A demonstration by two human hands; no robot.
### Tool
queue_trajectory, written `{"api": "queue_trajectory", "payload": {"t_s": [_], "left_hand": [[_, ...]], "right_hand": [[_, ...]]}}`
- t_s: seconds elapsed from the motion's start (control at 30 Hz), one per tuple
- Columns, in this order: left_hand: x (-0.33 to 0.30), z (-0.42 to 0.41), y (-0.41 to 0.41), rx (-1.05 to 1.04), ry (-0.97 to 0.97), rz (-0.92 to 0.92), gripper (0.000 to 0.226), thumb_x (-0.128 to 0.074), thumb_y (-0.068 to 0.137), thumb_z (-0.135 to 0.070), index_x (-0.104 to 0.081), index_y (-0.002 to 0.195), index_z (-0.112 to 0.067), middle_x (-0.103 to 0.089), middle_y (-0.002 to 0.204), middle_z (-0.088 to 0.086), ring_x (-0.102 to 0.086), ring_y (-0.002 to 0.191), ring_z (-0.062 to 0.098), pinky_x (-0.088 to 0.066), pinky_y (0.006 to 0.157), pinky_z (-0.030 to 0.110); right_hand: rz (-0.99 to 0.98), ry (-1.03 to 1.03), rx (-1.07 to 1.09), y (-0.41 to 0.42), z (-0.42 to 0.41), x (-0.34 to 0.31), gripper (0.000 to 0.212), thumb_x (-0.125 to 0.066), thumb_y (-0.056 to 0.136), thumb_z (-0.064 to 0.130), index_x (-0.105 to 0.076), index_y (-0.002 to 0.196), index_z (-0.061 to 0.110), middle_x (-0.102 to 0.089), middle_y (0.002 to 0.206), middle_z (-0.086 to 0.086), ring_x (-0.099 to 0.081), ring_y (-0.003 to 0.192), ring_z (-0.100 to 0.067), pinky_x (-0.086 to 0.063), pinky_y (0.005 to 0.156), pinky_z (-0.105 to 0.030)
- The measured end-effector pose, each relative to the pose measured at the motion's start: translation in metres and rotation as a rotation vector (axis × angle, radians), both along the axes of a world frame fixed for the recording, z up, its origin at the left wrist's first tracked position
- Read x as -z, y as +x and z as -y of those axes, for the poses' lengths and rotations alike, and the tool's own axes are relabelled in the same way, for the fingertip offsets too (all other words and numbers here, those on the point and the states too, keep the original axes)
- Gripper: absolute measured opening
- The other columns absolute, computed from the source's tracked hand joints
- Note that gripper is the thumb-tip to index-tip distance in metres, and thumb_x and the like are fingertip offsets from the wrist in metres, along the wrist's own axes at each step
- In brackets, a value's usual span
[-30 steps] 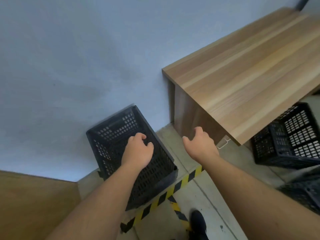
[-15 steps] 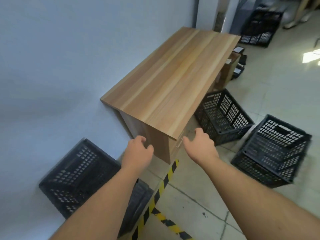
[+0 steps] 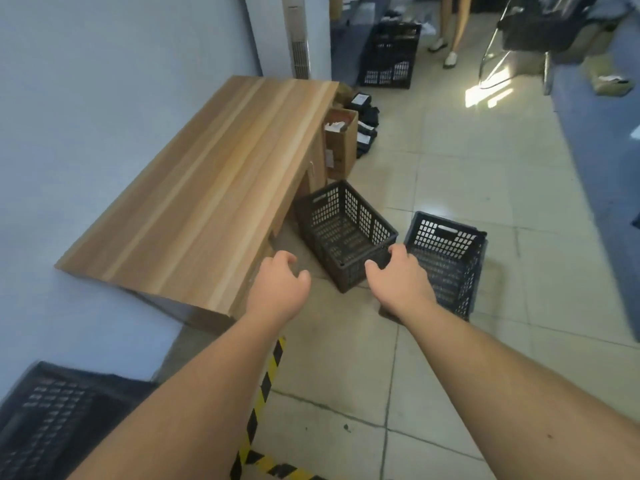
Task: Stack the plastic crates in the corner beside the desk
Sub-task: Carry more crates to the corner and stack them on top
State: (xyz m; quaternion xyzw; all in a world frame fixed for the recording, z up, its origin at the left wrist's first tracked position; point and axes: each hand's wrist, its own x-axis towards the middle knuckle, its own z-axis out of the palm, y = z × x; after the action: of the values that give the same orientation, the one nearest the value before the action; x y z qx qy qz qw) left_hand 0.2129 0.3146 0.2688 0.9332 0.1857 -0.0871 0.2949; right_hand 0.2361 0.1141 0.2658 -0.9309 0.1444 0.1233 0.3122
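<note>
**Both hands empty, out in front over the floor, crates ahead and in corner**

L hand (image 3: 278,289): fingers curled loosely, palm down, holding nothing. Sits in frame over the near right corner of the desk (image 3: 214,188); contact w/ desk can't be told.

R hand (image 3: 398,280): fingers spread a bit and bent, also holding nothing. In frame it overlaps the near rim of the middle crate (image 3: 343,233) and the left edge of the right crate (image 3: 446,261); can't tell if fingertips touch either.

Both forearms bare, reaching from the bottom edge toward centre.

Middle crate: black plastic, lattice walls, open top, on the floor, tilted askew, its far left side tucked against the desk's open side. Right crate: same type, just beside it to the right, near but not clearly touching, handle slot on its far wall.

Corner crate (image 3: 59,420): black, near left, blurred, against the pale wall (image 3: 86,81) and left of the desk's near end.

Desk: light wood top, long side along the wall, running from near left to far centre.

Floor (image 3: 450,161): pale tiles. Yellow/black hazard tape (image 3: 259,400) runs between the forearms toward the bottom edge.

Far end of desk: open cardboard box (image 3: 341,143), dark items beside it. Farther back, another black crate (image 3: 389,55) and a second person's legs (image 3: 450,26). Sun patch on tiles far right.
</note>
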Motion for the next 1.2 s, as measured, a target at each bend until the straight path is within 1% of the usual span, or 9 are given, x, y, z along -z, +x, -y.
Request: {"api": "queue_trajectory", "payload": {"t_s": [0.17,0.33,0.43,0.6,0.73,0.87,0.97,1.1,1.2], "left_hand": [[0.005,0.077,0.041,0.066,0.009,-0.011,0.045,-0.056,0.098,-0.039,-0.055,0.140,-0.022,-0.055,0.137,0.007,-0.063,0.119,0.030,-0.053,0.103,0.046],[0.020,0.136,0.079,0.140,-0.039,-0.029,0.048,-0.060,0.097,-0.039,-0.057,0.141,-0.019,-0.060,0.132,0.006,-0.065,0.111,0.027,-0.054,0.100,0.041],[0.026,0.160,0.112,0.180,-0.060,-0.045,0.050,-0.061,0.096,-0.041,-0.057,0.142,-0.020,-0.061,0.136,0.005,-0.065,0.116,0.027,-0.055,0.104,0.043],[0.039,0.196,0.176,0.263,-0.120,-0.065,0.051,-0.060,0.098,-0.041,-0.056,0.144,-0.018,-0.062,0.139,0.004,-0.062,0.120,0.026,-0.051,0.106,0.040],[0.049,0.220,0.220,0.326,-0.111,-0.109,0.051,-0.059,0.099,-0.042,-0.056,0.144,-0.019,-0.061,0.141,0.004,-0.061,0.124,0.025,-0.047,0.106,0.039],[0.061,0.245,0.257,0.380,-0.104,-0.160,0.052,-0.058,0.101,-0.040,-0.053,0.148,-0.018,-0.059,0.144,0.003,-0.061,0.120,0.023,-0.048,0.104,0.039],[0.076,0.266,0.282,0.399,-0.102,-0.202,0.055,-0.058,0.101,-0.041,-0.050,0.151,-0.019,-0.057,0.148,0.004,-0.061,0.127,0.025,-0.049,0.108,0.041],[0.096,0.297,0.313,0.406,-0.093,-0.242,0.057,-0.057,0.101,-0.042,-0.049,0.153,-0.020,-0.056,0.150,0.005,-0.060,0.128,0.026,-0.050,0.108,0.043],[0.112,0.325,0.336,0.378,-0.086,-0.259,0.056,-0.058,0.102,-0.041,-0.048,0.153,-0.020,-0.056,0.150,0.004,-0.060,0.128,0.025,-0.050,0.104,0.041]], "right_hand": [[-0.021,-0.024,0.090,0.016,0.078,0.003,0.062,-0.045,0.093,0.054,-0.037,0.146,0.022,-0.050,0.143,-0.010,-0.048,0.128,-0.036,-0.046,0.100,-0.051],[-0.046,0.001,0.223,0.036,0.140,0.014,0.066,-0.045,0.089,0.056,-0.037,0.145,0.023,-0.053,0.139,-0.009,-0.053,0.123,-0.036,-0.048,0.100,-0.053],[-0.054,0.007,0.296,0.057,0.167,0.021,0.068,-0.044,0.086,0.059,-0.038,0.144,0.025,-0.054,0.138,-0.007,-0.055,0.120,-0.035,-0.050,0.097,-0.052],[-0.059,-0.049,0.423,0.099,0.208,0.027,0.063,-0.048,0.093,0.055,-0.040,0.147,0.024,-0.054,0.140,-0.009,-0.055,0.122,-0.036,-0.049,0.099,-0.046],[-0.099,-0.034,0.505,0.125,0.228,0.039,0.067,-0.047,0.096,0.054,-0.033,0.154,0.024,-0.047,0.150,-0.009,-0.050,0.130,-0.035,-0.044,0.102,-0.045],[-0.118,-0.023,0.571,0.148,0.249,0.053,0.066,-0.048,0.095,0.054,-0.036,0.152,0.024,-0.048,0.149,-0.009,-0.051,0.130,-0.034,-0.044,0.100,-0.043],[-0.145,-0.023,0.584,0.166,0.267,0.064,0.062,-0.049,0.095,0.053,-0.039,0.149,0.023,-0.050,0.145,-0.010,-0.053,0.127,-0.035,-0.045,0.096,-0.041],[-0.196,-0.044,0.570,0.190,0.297,0.081,0.059,-0.046,0.098,0.052,-0.037,0.149,0.023,-0.050,0.145,-0.008,-0.052,0.126,-0.034,-0.037,0.081,-0.039],[-0.231,-0.037,0.578,0.215,0.325,0.103,0.059,-0.044,0.098,0.052,-0.038,0.148,0.022,-0.050,0.145,-0.008,-0.053,0.124,-0.034,-0.036,0.079,-0.038]]}}
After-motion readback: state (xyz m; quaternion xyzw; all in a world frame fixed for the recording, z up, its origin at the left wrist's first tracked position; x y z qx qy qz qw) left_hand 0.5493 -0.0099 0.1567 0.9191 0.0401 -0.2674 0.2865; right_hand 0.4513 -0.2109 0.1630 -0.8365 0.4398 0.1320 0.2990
